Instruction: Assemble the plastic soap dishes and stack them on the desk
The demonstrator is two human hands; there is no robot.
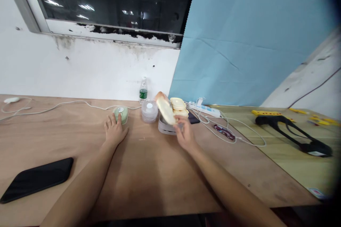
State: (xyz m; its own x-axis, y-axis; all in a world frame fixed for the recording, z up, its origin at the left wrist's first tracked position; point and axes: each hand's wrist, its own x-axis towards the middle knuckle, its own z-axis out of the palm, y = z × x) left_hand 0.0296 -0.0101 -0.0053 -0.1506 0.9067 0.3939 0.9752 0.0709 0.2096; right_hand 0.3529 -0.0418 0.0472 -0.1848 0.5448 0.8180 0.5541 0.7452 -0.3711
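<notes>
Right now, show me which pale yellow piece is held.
The tilted pale yellow piece in the right hand; the other pale yellow pieces sit to its right, unheld.

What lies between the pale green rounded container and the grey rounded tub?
In the head view, clear round plasticware stands between the green container and grey tub; a thin white cable shows left of it.

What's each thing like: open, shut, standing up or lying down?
Green container, looks shut, touched by left hand
Pale yellow piece, tilted, held by right hand
Yellow boxes, stacked
Gray container, upright, top partly hidden
Clear round container, sitting upright
Water bottle, standing upright
Black phone, lying flat
White power strip, plug apparently in
</notes>
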